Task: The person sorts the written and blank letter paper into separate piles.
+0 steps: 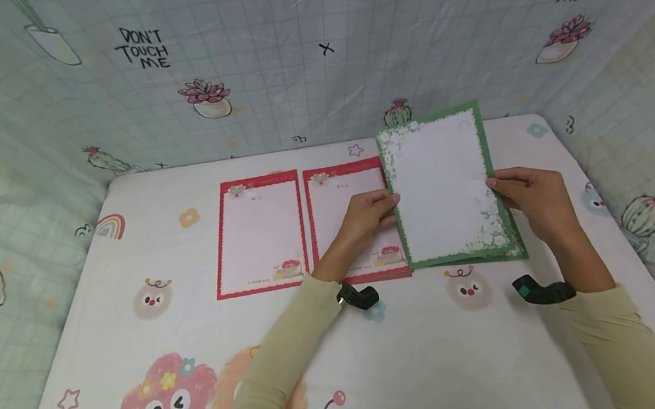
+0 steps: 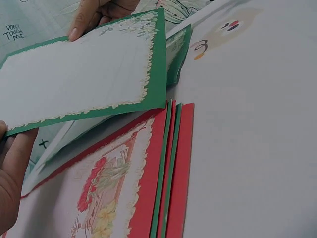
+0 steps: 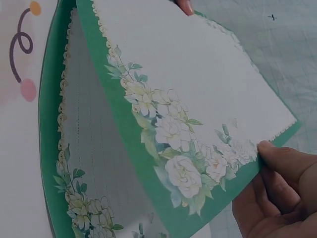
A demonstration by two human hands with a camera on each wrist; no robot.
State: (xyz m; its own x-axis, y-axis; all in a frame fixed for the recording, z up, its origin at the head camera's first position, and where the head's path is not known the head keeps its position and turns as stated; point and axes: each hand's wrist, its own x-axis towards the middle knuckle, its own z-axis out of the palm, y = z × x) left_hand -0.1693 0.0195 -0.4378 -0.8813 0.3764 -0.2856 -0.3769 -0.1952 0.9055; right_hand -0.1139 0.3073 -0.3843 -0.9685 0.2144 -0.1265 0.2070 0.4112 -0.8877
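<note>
A green-bordered sheet of paper with white flowers in its corners (image 1: 441, 187) is held up, tilted, above the table's right half. My left hand (image 1: 367, 217) pinches its left edge, while my right hand (image 1: 534, 198) grips the opposite edge between thumb and fingers. Beneath it lies another green-bordered sheet (image 3: 94, 144), mostly covered. Under my left forearm is a red-bordered sheet (image 1: 344, 229), on top of a pile whose red and green edges (image 2: 173, 168) show in the left wrist view. Left of that pile lies another red-bordered sheet (image 1: 259, 237).
A white tablecloth (image 1: 186, 336) with cartoon prints covers the table. Behind and at both sides hangs a checked curtain (image 1: 265, 52) printed with cacti and lettering. Each wrist wears a dark camera mount, such as the right one (image 1: 543, 290).
</note>
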